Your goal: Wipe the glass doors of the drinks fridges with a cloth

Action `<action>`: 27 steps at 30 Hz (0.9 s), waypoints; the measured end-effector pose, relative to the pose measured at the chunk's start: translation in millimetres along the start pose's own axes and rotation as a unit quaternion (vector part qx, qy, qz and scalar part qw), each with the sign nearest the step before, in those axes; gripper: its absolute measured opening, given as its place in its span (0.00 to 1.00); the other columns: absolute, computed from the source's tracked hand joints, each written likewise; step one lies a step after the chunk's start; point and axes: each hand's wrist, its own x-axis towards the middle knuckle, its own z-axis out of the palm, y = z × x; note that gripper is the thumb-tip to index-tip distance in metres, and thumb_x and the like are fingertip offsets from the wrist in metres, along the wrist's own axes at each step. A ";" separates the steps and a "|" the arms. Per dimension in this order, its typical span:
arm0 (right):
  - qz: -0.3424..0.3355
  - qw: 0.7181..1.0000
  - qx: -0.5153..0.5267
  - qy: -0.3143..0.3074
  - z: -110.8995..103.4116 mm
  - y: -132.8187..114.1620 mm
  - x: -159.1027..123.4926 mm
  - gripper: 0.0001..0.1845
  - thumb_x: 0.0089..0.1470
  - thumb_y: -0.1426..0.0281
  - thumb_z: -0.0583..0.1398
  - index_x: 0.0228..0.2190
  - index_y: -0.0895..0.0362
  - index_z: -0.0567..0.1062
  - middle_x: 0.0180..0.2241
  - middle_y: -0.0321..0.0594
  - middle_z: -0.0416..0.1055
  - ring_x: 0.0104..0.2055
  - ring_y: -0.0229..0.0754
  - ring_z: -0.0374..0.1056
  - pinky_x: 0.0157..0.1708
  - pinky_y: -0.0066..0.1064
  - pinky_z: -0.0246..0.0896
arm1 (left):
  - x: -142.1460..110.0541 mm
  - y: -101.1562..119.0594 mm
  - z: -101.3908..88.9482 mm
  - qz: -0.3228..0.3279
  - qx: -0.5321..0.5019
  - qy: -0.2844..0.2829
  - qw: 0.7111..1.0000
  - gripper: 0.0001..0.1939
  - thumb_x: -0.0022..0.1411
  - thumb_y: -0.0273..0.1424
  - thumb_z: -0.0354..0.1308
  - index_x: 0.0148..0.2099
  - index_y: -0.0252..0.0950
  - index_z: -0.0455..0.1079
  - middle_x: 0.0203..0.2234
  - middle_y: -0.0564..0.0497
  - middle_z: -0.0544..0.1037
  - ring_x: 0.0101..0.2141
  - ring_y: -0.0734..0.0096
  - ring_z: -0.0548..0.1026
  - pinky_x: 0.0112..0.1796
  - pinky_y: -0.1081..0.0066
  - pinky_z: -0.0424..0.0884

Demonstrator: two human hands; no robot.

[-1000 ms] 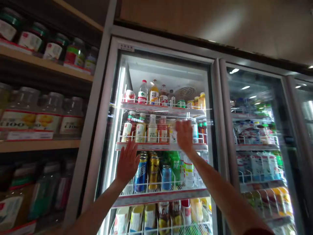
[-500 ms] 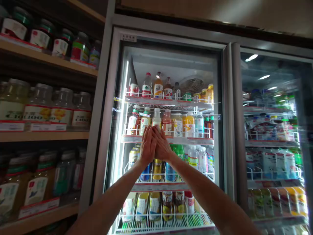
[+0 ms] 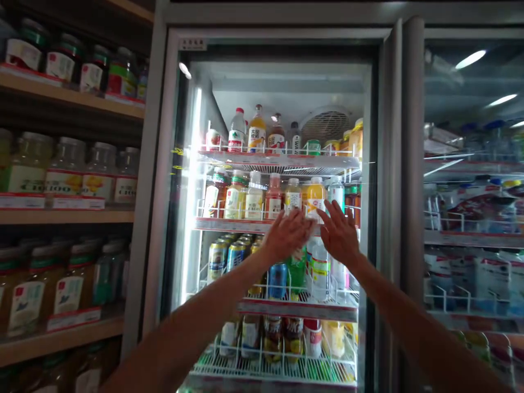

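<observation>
Both forearms rise from the lower part of the view and slant inward, bringing the hands close together before the lit drinks fridge (image 3: pixel 286 34). The left hand (image 3: pixel 287 234) angles up and to the right, its fingers stretched out and blurred at the tips. The right hand (image 3: pixel 339 233) leans up and to the left, wrist roughly in line with the forearm, fingers spread and straight. Neither is closed around anything; whether their fingertips touch each other or the glass cannot be told. Just above and behind the fingertips, the orange bottle (image 3: pixel 316 191) stands upright on the second shelf (image 3: pixel 229 225), its lower part close to the right hand in view. Beside it, to the left, is a pale-labelled bottle (image 3: pixel 293 194), above the left hand. Below the left hand show a green bottle (image 3: pixel 298 270) and a blue can (image 3: pixel 278 281).
</observation>
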 end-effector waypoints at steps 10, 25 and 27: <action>0.029 0.999 0.041 0.000 -4.2 17.8 -17.6 0.27 0.56 0.68 0.49 0.58 0.52 0.55 0.62 0.42 0.49 0.65 0.46 0.39 0.62 0.51 0.31 | 15.1 -4.9 7.3 -0.165 0.052 0.065 0.983 0.22 0.64 0.32 0.47 0.58 0.32 0.58 0.57 0.45 0.62 0.62 0.62 0.47 0.58 0.54 0.55; 0.067 0.995 0.055 0.057 -7.6 21.8 -37.4 0.24 0.57 0.71 0.48 0.55 0.54 0.59 0.63 0.44 0.47 0.65 0.45 0.42 0.61 0.47 0.36 | -11.2 23.1 5.4 0.037 -0.029 -0.075 0.996 0.27 0.62 0.31 0.47 0.63 0.45 0.48 0.60 0.56 0.56 0.63 0.62 0.42 0.60 0.53 0.46; 0.096 0.992 0.034 0.073 -5.7 21.1 -39.0 0.24 0.57 0.70 0.48 0.55 0.55 0.58 0.62 0.46 0.48 0.65 0.46 0.42 0.60 0.48 0.36 | -18.7 1.1 -2.5 0.056 -0.030 -0.066 0.996 0.28 0.62 0.30 0.47 0.63 0.46 0.47 0.60 0.56 0.58 0.63 0.63 0.46 0.60 0.54 0.49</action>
